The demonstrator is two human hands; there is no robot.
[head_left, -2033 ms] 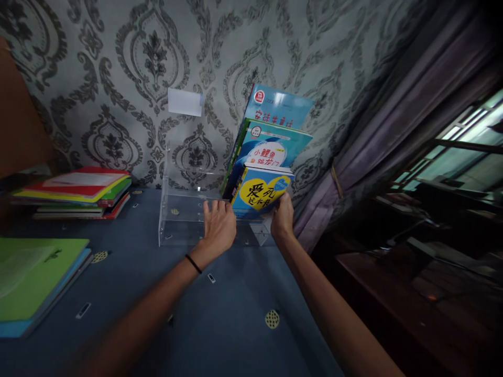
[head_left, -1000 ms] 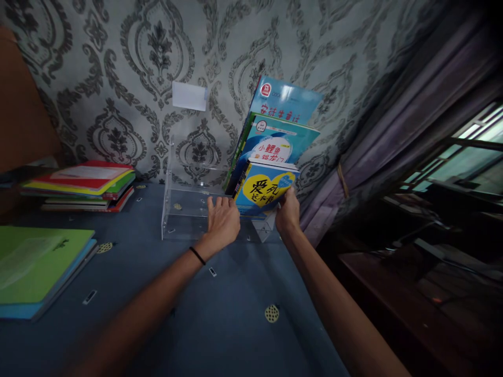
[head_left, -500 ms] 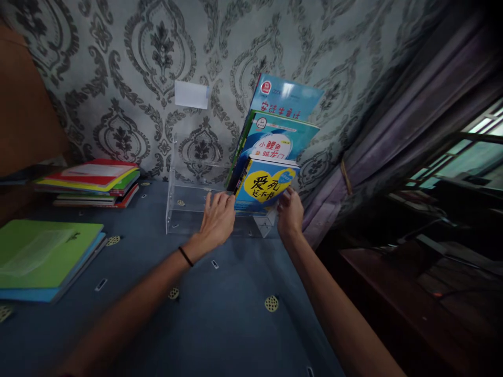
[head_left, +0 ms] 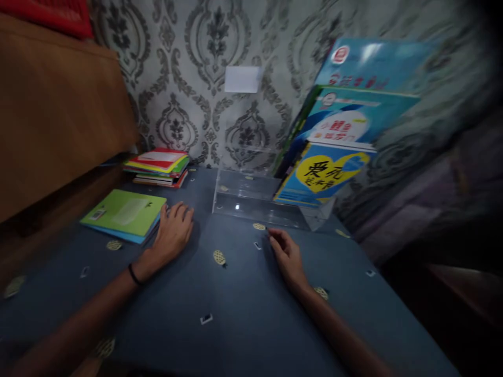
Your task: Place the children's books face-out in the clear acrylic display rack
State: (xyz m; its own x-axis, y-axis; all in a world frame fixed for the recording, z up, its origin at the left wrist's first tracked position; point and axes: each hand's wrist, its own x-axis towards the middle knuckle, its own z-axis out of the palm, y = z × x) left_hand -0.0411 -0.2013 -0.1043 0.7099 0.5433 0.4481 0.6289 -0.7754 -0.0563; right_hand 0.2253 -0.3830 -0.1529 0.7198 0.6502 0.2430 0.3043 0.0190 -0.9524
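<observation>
My left hand [head_left: 175, 230] is beside the right edge of a stack topped by a green book [head_left: 135, 212]. Its fingers are spread, and whether they touch the stack I cannot tell. My right hand [head_left: 286, 256] hovers low over the table, loosely curled, with nothing seen in it. Behind it stands a clear acrylic book rack [head_left: 255, 205]. In the rack's right part lean a blue book with a yellow heart [head_left: 322, 175], a teal book [head_left: 377, 112] and a taller blue book [head_left: 387, 63], tiered one behind another.
A pile of colourful books [head_left: 159, 165] lies at the back left, near a brown wooden panel [head_left: 58, 115]. A white label [head_left: 241, 79] shows in front of the patterned wall. The blue tablecloth [head_left: 243, 314] ends at a right edge beside a curtain [head_left: 424, 193].
Both hands have come off the yellow-heart book, which stays in the rack. My left hand has moved left to the green book, my right hand down toward the table. The view has turned left.
</observation>
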